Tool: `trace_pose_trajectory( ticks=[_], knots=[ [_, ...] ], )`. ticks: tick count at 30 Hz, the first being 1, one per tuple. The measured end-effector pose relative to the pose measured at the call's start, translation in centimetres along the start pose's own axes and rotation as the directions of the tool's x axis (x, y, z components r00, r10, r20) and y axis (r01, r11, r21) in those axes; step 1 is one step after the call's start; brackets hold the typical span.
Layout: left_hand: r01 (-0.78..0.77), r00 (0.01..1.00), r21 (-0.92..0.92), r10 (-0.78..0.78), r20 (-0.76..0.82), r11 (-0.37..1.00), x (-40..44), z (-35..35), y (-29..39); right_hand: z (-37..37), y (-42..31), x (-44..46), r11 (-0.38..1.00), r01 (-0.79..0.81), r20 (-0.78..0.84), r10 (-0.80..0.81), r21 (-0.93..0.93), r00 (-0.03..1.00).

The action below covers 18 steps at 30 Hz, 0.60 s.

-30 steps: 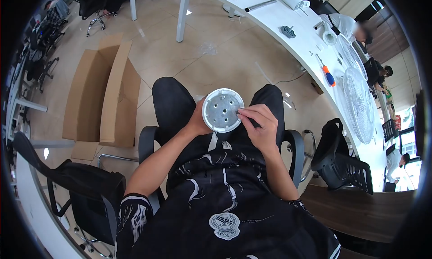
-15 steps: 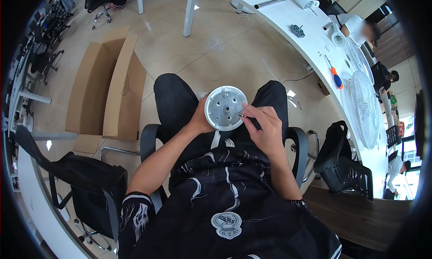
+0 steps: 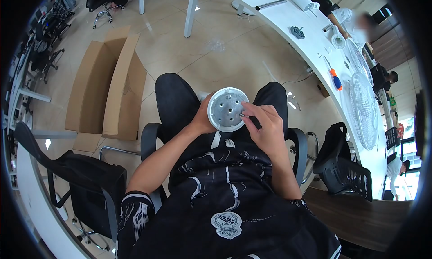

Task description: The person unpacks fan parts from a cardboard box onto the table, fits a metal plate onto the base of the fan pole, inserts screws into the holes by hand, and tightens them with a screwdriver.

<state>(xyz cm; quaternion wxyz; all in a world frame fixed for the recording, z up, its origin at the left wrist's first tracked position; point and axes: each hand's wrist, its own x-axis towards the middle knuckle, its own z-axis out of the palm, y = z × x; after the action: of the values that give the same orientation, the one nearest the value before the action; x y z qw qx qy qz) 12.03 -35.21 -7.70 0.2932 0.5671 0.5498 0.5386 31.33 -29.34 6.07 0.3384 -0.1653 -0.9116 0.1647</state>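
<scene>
Above my lap is a round white part point(image 3: 225, 112) with a grey metal face and several holes, its face turned up toward me. My left hand point(image 3: 202, 118) is wrapped round its left side; some of those fingers are hidden behind it. At the right rim, my right hand point(image 3: 263, 122) pinches a small metal piece point(image 3: 242, 115) between thumb and forefinger. The piece is too small to identify, and its tip is close to the rim.
An open cardboard box point(image 3: 120, 92) stands on the floor at left. On the white table point(image 3: 310, 49) lie a screwdriver point(image 3: 335, 79), a fan grille point(image 3: 363, 110), a grey part point(image 3: 297, 32) and a tube. A co-worker point(image 3: 353, 24) sits behind it. Black chairs flank me.
The view has shifted, so the table and box appear slightly further right than a second ago. My right hand and its small piece have drawn slightly back from the metal face toward the rim.
</scene>
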Motion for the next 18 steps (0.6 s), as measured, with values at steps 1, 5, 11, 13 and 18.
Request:
trace_pose_trajectory(
  ticks=[1,5,11,13,18],
  knots=[
    [0.002,1.000,-0.004,-0.002,0.003,1.000,0.0,0.0,-0.1,0.0,-0.1,0.0,1.000,-0.001,0.001,0.001,0.002,1.000],
    [0.004,1.000,-0.038,-0.004,-0.010,0.999,0.0,-0.2,0.7,-0.5,-0.4,0.0,1.000,-0.028,0.026,0.028,-0.014,0.999],
    [-0.003,1.000,-0.047,0.002,-0.014,0.999,-0.1,-0.3,1.3,-0.1,-0.2,0.0,0.999,-0.014,0.039,0.016,-0.038,0.999],
    [-0.019,0.999,0.020,0.019,-0.034,1.000,-0.2,-0.3,1.7,-0.1,-0.4,0.1,0.999,-0.004,0.037,0.006,-0.048,0.999],
    [-0.017,1.000,-0.026,0.017,-0.005,1.000,0.1,-0.1,0.5,-0.3,-0.6,0.4,0.998,-0.034,0.069,0.037,-0.043,0.997]
  ],
)
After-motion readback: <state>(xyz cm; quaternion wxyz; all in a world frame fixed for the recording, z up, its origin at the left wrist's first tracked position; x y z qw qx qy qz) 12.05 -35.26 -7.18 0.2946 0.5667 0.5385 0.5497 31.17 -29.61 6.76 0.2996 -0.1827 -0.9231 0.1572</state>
